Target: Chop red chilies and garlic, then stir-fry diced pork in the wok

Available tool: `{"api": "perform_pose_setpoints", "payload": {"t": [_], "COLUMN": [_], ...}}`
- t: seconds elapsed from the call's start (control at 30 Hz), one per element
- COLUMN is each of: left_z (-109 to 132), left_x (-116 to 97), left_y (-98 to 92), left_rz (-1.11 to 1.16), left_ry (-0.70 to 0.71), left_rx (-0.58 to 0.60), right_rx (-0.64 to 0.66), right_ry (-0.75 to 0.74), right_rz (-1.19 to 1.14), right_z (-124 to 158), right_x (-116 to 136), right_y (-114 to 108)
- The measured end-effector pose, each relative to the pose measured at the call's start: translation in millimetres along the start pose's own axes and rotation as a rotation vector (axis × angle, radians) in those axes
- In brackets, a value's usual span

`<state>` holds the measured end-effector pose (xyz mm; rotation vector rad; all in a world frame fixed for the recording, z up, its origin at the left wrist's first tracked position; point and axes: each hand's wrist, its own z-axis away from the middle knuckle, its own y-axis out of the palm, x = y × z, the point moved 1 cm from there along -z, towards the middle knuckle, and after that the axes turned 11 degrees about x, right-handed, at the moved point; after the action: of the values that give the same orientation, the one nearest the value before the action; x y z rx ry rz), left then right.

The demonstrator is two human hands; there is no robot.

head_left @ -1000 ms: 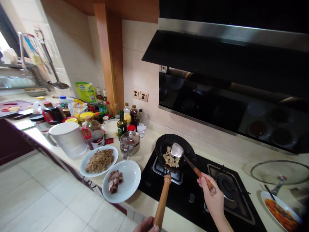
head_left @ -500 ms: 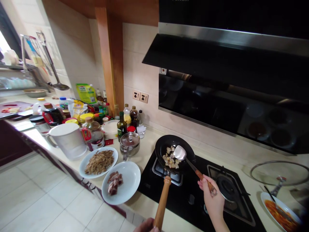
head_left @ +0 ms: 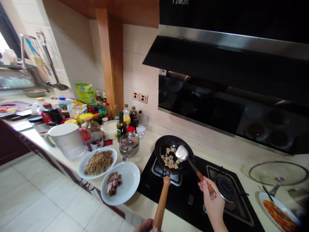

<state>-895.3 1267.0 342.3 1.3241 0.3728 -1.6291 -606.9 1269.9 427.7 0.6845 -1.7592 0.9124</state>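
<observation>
We see the left hand (head_left: 146, 225) at the bottom edge, its fingers closed around the end of the wok's wooden handle (head_left: 161, 203); the frame cuts off much of that hand. The wok (head_left: 160, 145) sits over the left burner of the black gas hob (head_left: 154, 190), with pale, browned slices (head_left: 170, 158) scattered across its base. Our right hand (head_left: 214, 206) grips the turner (head_left: 182, 153) by its wooden grip, fingers wrapped round, the blade inside the wok at the right of the slices; whether it presses on the metal we cannot tell.

As we judge it, a hard sideways push with the turner could slide the wok on its support if the left hand's hold slackened, since the long handle would lever it round. A quick flick might throw slices over the low rim onto the hob. We see no flame, so the heat is unknown, but slices left lying in one spot could scorch.

To the left, the plate (head_left: 129, 183) with raw meat (head_left: 114, 184) lies close to the front edge of the tabletop (head_left: 145, 151), just beside the plate of brown strips (head_left: 98, 161); a careless elbow could tip the meat plate off.
</observation>
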Motion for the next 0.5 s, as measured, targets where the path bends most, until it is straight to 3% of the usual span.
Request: {"api": "perform_pose_setpoints", "payload": {"t": [0.13, 0.23, 0.4, 0.5], "left_z": [-24, -27, -9, 10], "left_x": [-14, -24, -27, -20], "left_y": [3.0, 5.2, 5.1, 3.7], "left_rz": [-0.006, -0.014, -0.022, -0.016], "left_ry": [0.005, 0.003, -0.008, -0.015], "left_rx": [-0.004, -0.002, 0.001, 0.001], "right_rx": [0.029, 0.047, 0.057, 0.103], "right_ry": [-0.007, -0.031, -0.091, -0.139], "right_rz": [-0.018, -0.009, 0.012, 0.083], "right_z": [6, 4, -14, -20], "right_x": [-4, -4, -1, -2], "right_y": [0, 8, 36, 40]}}
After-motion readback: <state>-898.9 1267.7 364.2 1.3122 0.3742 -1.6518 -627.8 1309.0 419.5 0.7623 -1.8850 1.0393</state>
